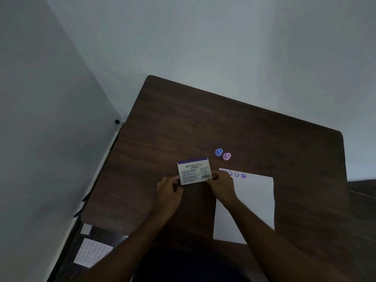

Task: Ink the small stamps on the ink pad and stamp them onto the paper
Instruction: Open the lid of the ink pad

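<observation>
The ink pad [194, 170] is a white box with a purple top strip and printed text, held tilted up from the dark wooden table [203, 123]. My left hand [168, 190] grips its lower left corner and my right hand [220, 185] grips its lower right corner. Behind it stand a blue stamp [218, 152] and a pink stamp [226, 156], side by side and free of both hands. The white paper [254, 200] lies to the right, with several purple smiley prints [237, 174] along its top edge. My right forearm crosses the paper's lower left part.
White walls enclose the table on the left and at the back. On the floor at lower left lies a white sheet with faint round marks [92, 252]. A small black object [117, 121] sits at the wall by the table's left edge.
</observation>
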